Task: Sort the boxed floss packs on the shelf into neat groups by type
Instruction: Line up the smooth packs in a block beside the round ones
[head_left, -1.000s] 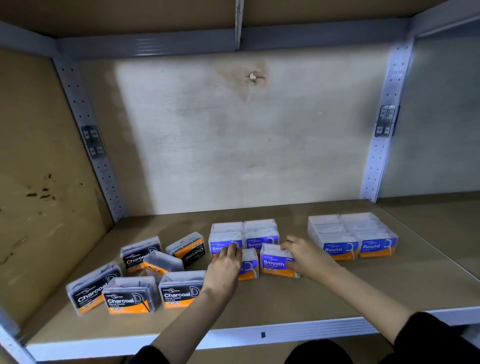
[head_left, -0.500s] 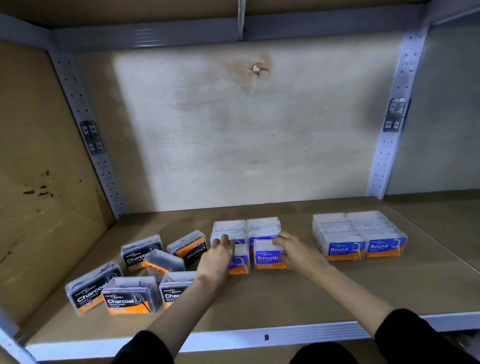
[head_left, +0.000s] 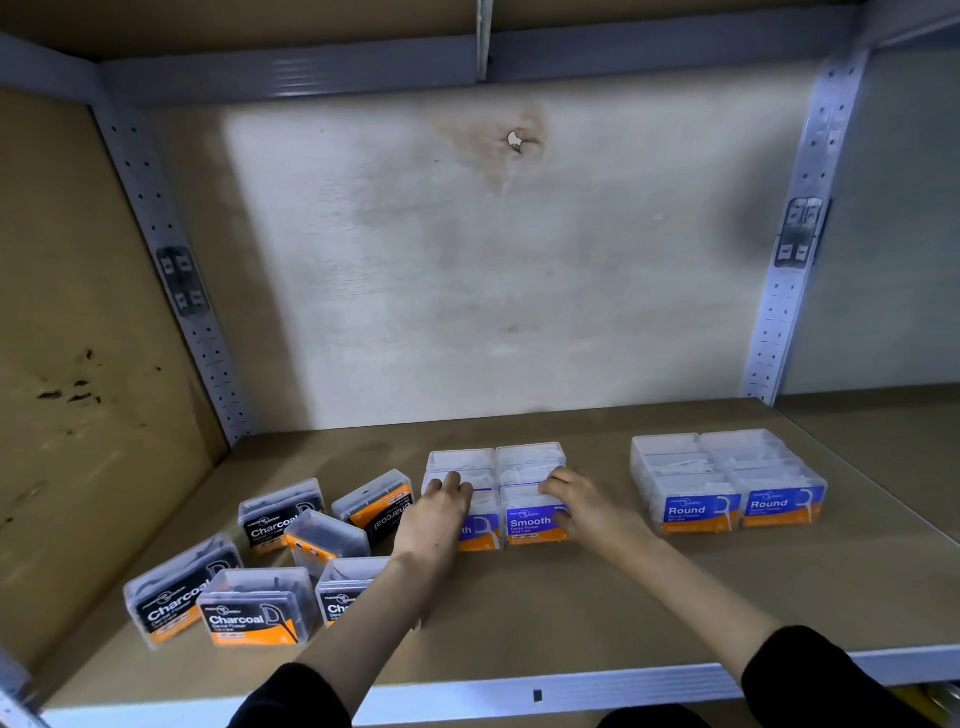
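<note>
The Smooth packs sit as one tight block, two columns wide, in the middle of the shelf board, and both of your hands are on its front row. Your right hand is on the front right Smooth pack: the fingers lie close together, curled over its top rear edge, while the thumb presses its label face near the right corner, so you pinch that pack from the top and the front. Your left hand covers most of the front left Smooth pack. Its fingers lie side by side over the clear lid, with the tips reaching the pack just behind. The thumb is hidden, so it cannot be told whether this hand grips or only presses. Well apart from your right fingers, on their outer side, the Round packs stand in a squared block with the blue labels facing you. Beyond your left fingers, on their outer side, the Charcoal packs lie loose at mixed angles, some tilted or leaning on each other. The nearest of them is partly under your left forearm. Past your fingertips rises the pale back panel, with perforated metal uprights at its two sides.
</note>
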